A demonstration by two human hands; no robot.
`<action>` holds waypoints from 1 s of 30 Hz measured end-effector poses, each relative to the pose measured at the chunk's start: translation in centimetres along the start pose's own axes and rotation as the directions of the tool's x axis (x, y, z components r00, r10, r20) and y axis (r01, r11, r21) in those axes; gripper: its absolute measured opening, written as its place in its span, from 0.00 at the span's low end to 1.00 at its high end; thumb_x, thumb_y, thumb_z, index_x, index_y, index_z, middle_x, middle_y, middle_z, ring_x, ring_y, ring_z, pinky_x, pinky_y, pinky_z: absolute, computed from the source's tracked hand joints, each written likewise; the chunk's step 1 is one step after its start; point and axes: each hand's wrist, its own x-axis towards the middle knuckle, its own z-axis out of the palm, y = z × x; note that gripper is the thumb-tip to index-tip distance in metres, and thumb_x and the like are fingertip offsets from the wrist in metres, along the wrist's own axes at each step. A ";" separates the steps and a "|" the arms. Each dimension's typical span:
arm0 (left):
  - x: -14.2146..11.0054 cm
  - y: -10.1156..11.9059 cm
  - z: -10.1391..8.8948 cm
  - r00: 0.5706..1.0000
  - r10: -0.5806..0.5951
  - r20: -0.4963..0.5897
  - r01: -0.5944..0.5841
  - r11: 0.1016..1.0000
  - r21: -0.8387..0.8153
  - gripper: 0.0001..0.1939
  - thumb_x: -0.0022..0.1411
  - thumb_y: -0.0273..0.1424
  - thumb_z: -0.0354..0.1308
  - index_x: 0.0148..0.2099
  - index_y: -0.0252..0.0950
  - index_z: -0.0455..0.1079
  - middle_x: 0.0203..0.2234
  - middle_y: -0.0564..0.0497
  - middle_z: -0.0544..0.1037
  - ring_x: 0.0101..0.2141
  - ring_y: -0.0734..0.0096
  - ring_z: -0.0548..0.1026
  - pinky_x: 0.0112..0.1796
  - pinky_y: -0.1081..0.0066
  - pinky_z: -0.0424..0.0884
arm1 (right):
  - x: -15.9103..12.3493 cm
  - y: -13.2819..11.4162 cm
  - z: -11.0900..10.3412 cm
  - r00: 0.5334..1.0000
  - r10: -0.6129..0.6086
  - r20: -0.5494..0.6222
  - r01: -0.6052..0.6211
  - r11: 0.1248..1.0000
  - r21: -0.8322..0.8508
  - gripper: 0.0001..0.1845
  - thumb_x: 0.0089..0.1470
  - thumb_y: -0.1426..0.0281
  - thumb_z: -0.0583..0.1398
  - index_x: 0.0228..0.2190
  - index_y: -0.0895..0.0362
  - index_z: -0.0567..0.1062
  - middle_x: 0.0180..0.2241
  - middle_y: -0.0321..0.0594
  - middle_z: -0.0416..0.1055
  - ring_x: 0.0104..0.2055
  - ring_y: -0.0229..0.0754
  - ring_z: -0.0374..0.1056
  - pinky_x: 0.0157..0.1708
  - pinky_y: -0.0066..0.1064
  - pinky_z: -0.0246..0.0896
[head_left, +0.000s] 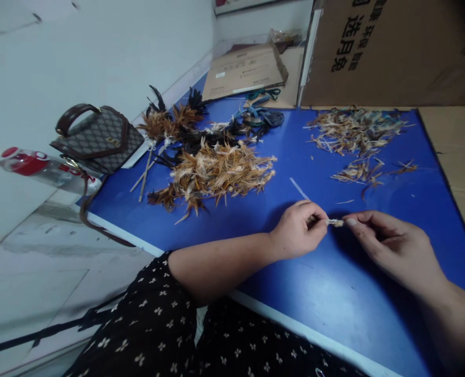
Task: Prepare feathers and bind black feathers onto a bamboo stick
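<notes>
My left hand and my right hand meet over the blue table, both pinching a small pale feather tuft between their fingertips. A thin white stick runs up from my left hand along the table. A heap of brown and tan feathers lies just beyond my left hand. Behind it sit dark and brown feather bunches on sticks.
Loose feather scraps are spread at the back right. A brown patterned handbag and a red-and-clear bottle sit at the left. Cardboard boxes stand behind, with blue scissors nearby.
</notes>
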 end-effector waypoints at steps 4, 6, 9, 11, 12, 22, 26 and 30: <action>-0.2 0.3 -0.2 0.999 -0.009 0.031 0.008 0.999 0.039 0.04 0.73 0.29 0.63 0.41 0.40 0.72 0.36 0.48 0.81 0.38 0.65 0.78 0.44 0.64 0.78 | 0.1 0.4 -0.6 0.998 -0.049 -0.036 0.046 0.996 -0.079 0.23 0.66 0.47 0.69 0.44 0.54 0.90 0.38 0.44 0.89 0.31 0.42 0.79 0.29 0.32 0.70; -0.1 0.3 -0.4 0.998 0.051 0.049 -0.055 0.996 0.073 0.05 0.72 0.28 0.62 0.41 0.41 0.70 0.37 0.47 0.81 0.41 0.63 0.79 0.48 0.61 0.78 | 0.3 0.3 -1.0 0.988 -0.150 -0.048 0.143 0.981 -0.129 0.20 0.67 0.50 0.68 0.42 0.53 0.90 0.38 0.44 0.89 0.32 0.44 0.81 0.31 0.33 0.72; 0.0 0.3 -0.5 0.983 0.165 0.086 -0.172 0.980 0.095 0.06 0.73 0.26 0.60 0.41 0.41 0.69 0.38 0.47 0.80 0.44 0.61 0.79 0.52 0.59 0.78 | 0.6 0.2 -1.4 0.953 -0.295 -0.066 0.277 0.941 -0.194 0.14 0.69 0.56 0.68 0.39 0.52 0.89 0.36 0.43 0.88 0.34 0.45 0.82 0.35 0.35 0.74; 0.1 0.3 -0.6 0.975 0.193 0.112 -0.205 0.973 0.107 0.06 0.74 0.26 0.58 0.42 0.41 0.68 0.39 0.46 0.80 0.45 0.60 0.79 0.52 0.59 0.78 | 0.5 0.2 -1.6 0.935 -0.344 -0.081 0.319 0.920 -0.230 0.12 0.69 0.58 0.68 0.40 0.52 0.89 0.36 0.43 0.88 0.34 0.46 0.83 0.36 0.36 0.75; 0.2 0.4 -0.7 0.973 0.198 0.118 -0.212 0.971 0.113 0.06 0.74 0.26 0.58 0.42 0.42 0.68 0.39 0.46 0.80 0.45 0.60 0.80 0.53 0.59 0.78 | 0.5 0.2 -1.5 0.930 -0.357 -0.084 0.328 0.913 -0.241 0.11 0.69 0.59 0.68 0.40 0.52 0.89 0.36 0.43 0.88 0.34 0.46 0.83 0.36 0.36 0.76; 0.6 1.0 -1.0 0.960 0.256 0.109 -0.261 0.965 0.034 0.06 0.73 0.25 0.60 0.44 0.42 0.68 0.48 0.42 0.84 0.53 0.58 0.82 0.57 0.55 0.79 | 0.3 0.4 -0.8 0.936 -0.347 0.063 0.352 0.931 -0.101 0.10 0.67 0.62 0.70 0.43 0.51 0.92 0.40 0.42 0.91 0.34 0.46 0.88 0.37 0.31 0.84; 0.3 1.0 -0.7 0.957 0.261 0.124 -0.258 0.965 -0.044 0.04 0.75 0.27 0.59 0.46 0.41 0.68 0.48 0.42 0.84 0.50 0.60 0.83 0.54 0.59 0.80 | 0.5 0.5 -0.8 0.917 -0.386 0.098 0.393 0.917 -0.062 0.09 0.68 0.65 0.69 0.43 0.49 0.92 0.40 0.42 0.91 0.35 0.48 0.89 0.37 0.32 0.86; 0.1 0.7 -0.2 0.950 0.265 0.165 -0.248 0.962 -0.117 0.03 0.75 0.28 0.59 0.48 0.41 0.67 0.46 0.42 0.83 0.46 0.62 0.83 0.51 0.62 0.81 | 0.7 0.8 -0.9 0.866 -0.472 0.167 0.482 0.876 -0.020 0.11 0.71 0.66 0.67 0.46 0.47 0.92 0.42 0.43 0.91 0.36 0.47 0.89 0.36 0.29 0.85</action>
